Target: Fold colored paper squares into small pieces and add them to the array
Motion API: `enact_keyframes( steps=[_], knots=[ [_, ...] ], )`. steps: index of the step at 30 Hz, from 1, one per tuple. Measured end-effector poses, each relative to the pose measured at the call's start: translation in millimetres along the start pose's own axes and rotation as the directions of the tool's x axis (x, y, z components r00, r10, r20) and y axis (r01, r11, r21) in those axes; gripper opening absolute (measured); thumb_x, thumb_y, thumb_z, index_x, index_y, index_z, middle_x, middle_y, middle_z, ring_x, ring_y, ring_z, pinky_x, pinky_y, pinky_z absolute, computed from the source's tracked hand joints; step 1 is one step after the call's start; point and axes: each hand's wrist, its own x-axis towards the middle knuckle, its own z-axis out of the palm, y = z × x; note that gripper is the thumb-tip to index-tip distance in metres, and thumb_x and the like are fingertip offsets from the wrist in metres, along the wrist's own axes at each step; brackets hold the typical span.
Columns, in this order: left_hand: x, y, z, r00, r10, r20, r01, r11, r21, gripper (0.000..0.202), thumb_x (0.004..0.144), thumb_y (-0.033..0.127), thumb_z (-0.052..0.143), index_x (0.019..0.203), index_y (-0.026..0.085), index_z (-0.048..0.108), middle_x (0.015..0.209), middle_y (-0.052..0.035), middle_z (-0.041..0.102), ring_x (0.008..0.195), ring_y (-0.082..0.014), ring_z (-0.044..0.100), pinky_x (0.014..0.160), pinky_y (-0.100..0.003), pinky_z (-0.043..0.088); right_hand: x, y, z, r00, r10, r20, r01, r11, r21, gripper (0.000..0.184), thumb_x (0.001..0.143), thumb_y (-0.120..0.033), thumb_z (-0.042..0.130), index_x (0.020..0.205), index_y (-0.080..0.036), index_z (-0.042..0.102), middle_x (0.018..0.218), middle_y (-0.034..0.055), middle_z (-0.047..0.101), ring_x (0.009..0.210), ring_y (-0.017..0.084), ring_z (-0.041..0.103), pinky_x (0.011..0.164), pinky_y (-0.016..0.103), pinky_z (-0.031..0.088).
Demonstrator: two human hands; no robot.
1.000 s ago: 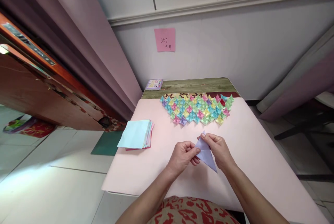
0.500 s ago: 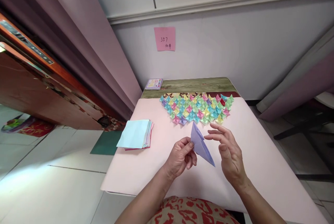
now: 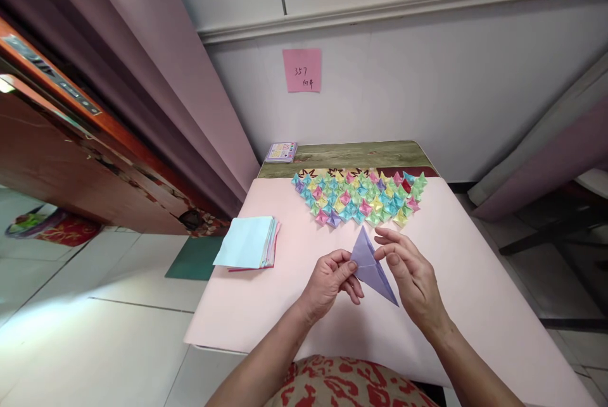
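Note:
A purple origami sheet (image 3: 373, 271), folded into a triangle, is held above the pink table cover by my left hand (image 3: 335, 277), its thumb and fingers pinching the left corner. Close along the sheet's right edge is my right hand (image 3: 411, 277), fingers apart and slightly curled; whether its fingertips touch the paper I cannot tell. Beyond the hands, many small folded paper pieces (image 3: 358, 198) in several colours lie in rows that narrow toward me. To the left sits a stack of square paper (image 3: 249, 242) with a light blue sheet on top.
The pink cover (image 3: 228, 318) spreads over the table. At its far end a wood-patterned strip (image 3: 361, 155) carries a small pack of cards (image 3: 281, 152). A pink note (image 3: 303, 70) is stuck on the wall. Curtains (image 3: 190, 78) and an orange-brown door (image 3: 71, 141) stand to the left.
The purple sheet has turned to show more of its flat face and shifted slightly right with my left hand. My right hand has come nearer to the sheet's right edge.

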Motion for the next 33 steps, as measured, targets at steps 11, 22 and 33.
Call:
enact_keyframes(
  steps=[11,22,33],
  knots=[
    [4.6,1.9,-4.9,0.980,0.014,-0.199,0.003,0.996,0.085,0.041,0.079,0.051,0.070,0.089,0.012,0.061,0.060,-0.0006,0.062,0.045,-0.0120,0.061,0.034,-0.016,0.041,-3.2,22.3,3.3,0.926,-0.096,0.364,0.207,0.938,-0.280,0.028,0.080,-0.044,0.071,0.101,-0.025,0.067,0.153,0.0114,0.035,0.135,0.035,0.041,0.098,0.050,0.048],
    [-7.0,8.9,-5.4,0.996,-0.002,0.084,-0.038,0.884,0.467,0.031,0.089,0.034,0.055,0.114,0.016,0.060,0.083,-0.0054,0.064,0.070,-0.0163,0.066,0.059,-0.025,0.053,3.7,25.5,8.8,0.959,-0.016,0.283,0.096,0.957,-0.272,0.020,0.086,-0.033,0.062,0.075,-0.022,0.074,0.147,0.0106,0.043,0.136,0.035,0.040,0.100,0.051,0.044],
    [-8.1,2.3,-2.1,0.977,0.215,-0.006,-0.128,0.606,0.785,0.022,0.089,0.030,0.052,0.079,0.017,0.066,0.076,-0.0073,0.069,0.066,-0.0182,0.064,0.064,-0.029,0.049,2.1,20.9,8.9,0.996,0.064,0.064,-0.056,0.991,-0.119,0.022,0.077,-0.044,0.073,0.088,-0.025,0.071,0.142,0.0094,0.051,0.132,0.034,0.046,0.103,0.050,0.042]
  ],
)
